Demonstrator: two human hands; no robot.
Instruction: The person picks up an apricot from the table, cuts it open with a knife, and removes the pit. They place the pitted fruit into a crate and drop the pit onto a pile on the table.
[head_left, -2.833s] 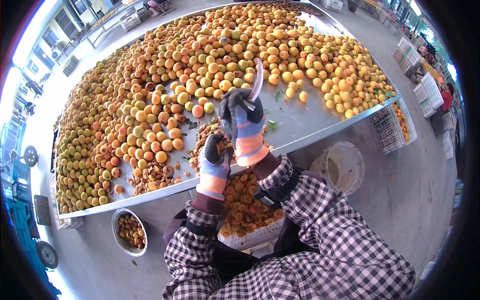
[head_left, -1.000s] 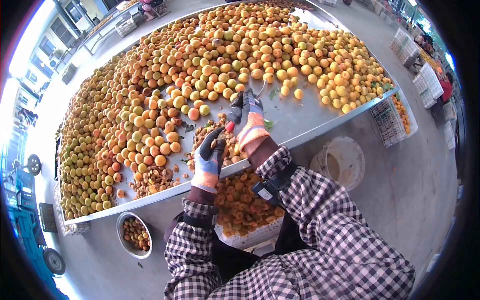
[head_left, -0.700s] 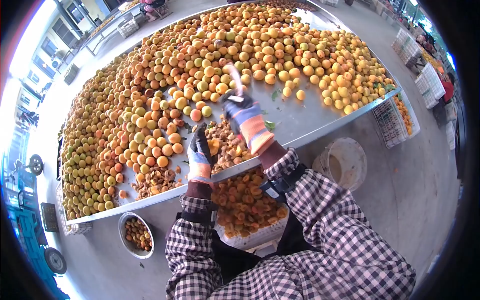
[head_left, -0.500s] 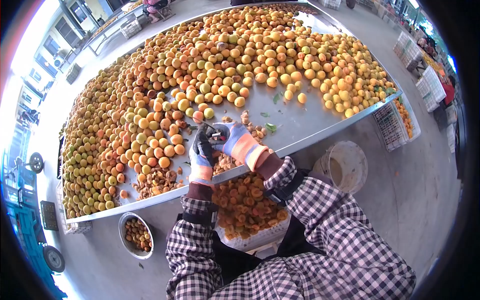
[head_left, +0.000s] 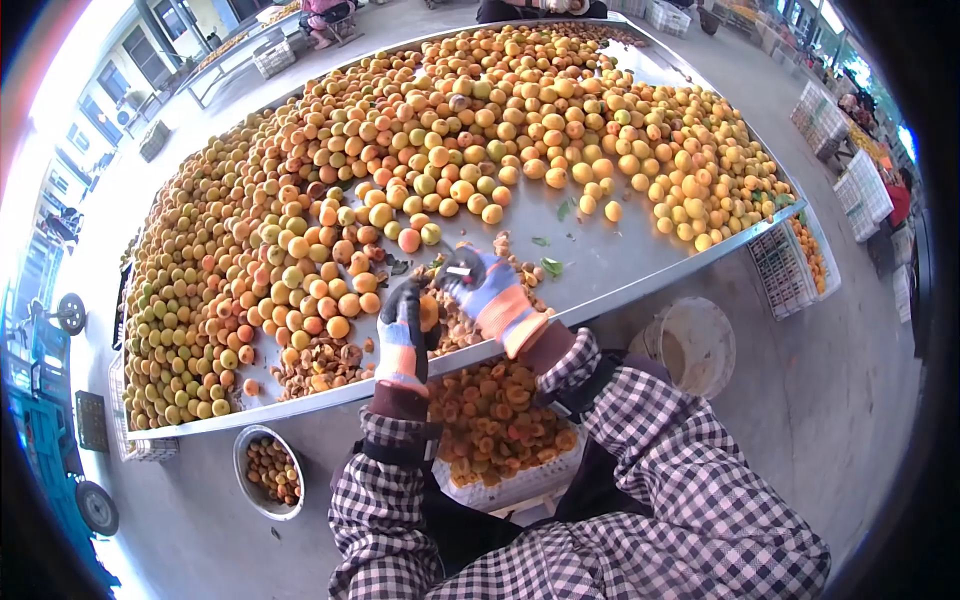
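My left hand (head_left: 403, 335), in a black, blue and orange glove, has its fingers round an orange fruit (head_left: 429, 312) above the table's front edge. Just to its right, my right hand (head_left: 488, 290), gloved alike, is closed round a small dark tool (head_left: 458, 270), whose details are blurred. Many yellow-orange fruits (head_left: 440, 157) are heaped on the metal table (head_left: 600, 265). Brown pits (head_left: 462, 332) lie under and beside my hands, with more scraps (head_left: 325, 368) to the left. Below the edge, a white crate (head_left: 520, 487) holds opened fruit halves (head_left: 495, 415).
A bowl of dark fruit (head_left: 272, 472) stands on the floor at left, a white bucket (head_left: 690, 345) at right. Crates (head_left: 785, 270) stand beyond the table's right corner. At the far edge sits a person (head_left: 540, 10); another (head_left: 325, 15) sits at upper left.
My hands have moved apart. The right hand has shifted right with the tool, and the fruit in my left hand now shows between them.
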